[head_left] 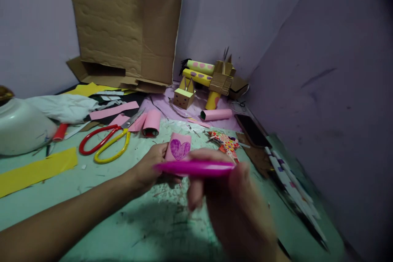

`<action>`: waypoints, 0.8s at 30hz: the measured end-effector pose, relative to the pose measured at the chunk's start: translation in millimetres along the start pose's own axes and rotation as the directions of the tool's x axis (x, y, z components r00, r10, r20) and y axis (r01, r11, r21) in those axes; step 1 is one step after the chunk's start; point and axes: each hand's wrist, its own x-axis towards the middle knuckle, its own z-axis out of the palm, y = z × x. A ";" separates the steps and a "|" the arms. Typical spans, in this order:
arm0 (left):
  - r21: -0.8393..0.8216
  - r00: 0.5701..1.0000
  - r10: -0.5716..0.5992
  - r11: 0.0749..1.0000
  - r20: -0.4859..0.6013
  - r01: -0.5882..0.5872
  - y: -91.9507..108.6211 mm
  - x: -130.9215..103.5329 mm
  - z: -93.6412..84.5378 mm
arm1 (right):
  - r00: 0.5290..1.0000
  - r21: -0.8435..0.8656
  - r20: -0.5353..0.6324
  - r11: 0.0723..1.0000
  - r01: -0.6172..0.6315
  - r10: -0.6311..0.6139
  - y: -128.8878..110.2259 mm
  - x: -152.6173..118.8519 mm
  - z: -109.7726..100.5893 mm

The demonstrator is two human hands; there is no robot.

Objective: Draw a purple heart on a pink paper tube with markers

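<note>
My left hand (pixel 153 166) grips a pink paper piece (pixel 179 148) near the middle, above the green table surface. A purple heart, coloured in with strokes, is drawn on it. Closer to the camera, my right hand (pixel 227 188) holds a magenta pen (pixel 196 168) sideways between its fingers; the hand is blurred. The pen passes in front of the paper's lower part and of my left hand's fingers. To the left of my left hand lie scissors (pixel 112 139) with one red and one yellow handle.
Pink rolls (pixel 151 123) and a cardboard animal figure (pixel 221 77) stand further back. A cardboard box (pixel 123 20) leans on the wall. At right are a phone (pixel 253 131) and several markers (pixel 293 184). A yellow strip (pixel 38 170) and white container (pixel 24 127) sit left.
</note>
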 end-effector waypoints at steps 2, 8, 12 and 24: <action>-0.008 0.999 -0.039 0.999 -0.009 0.038 0.8 0.4 1.9 | 0.990 0.135 -0.142 0.991 0.015 0.004 11.7 25.0 -11.2; -0.004 0.998 -0.028 1.000 -0.048 0.028 7.5 -3.3 9.3 | 0.933 -0.213 -0.316 0.971 0.107 -0.172 59.0 18.5 -38.6; 0.010 0.998 -0.007 1.000 -0.060 0.007 7.6 -4.7 11.2 | 0.950 -0.271 -0.011 0.915 0.299 -0.313 64.0 8.8 -32.9; 0.071 0.999 0.030 0.997 -0.015 -0.028 6.7 -2.8 9.8 | 0.952 -0.292 0.100 0.906 0.307 -0.291 71.3 21.0 -27.7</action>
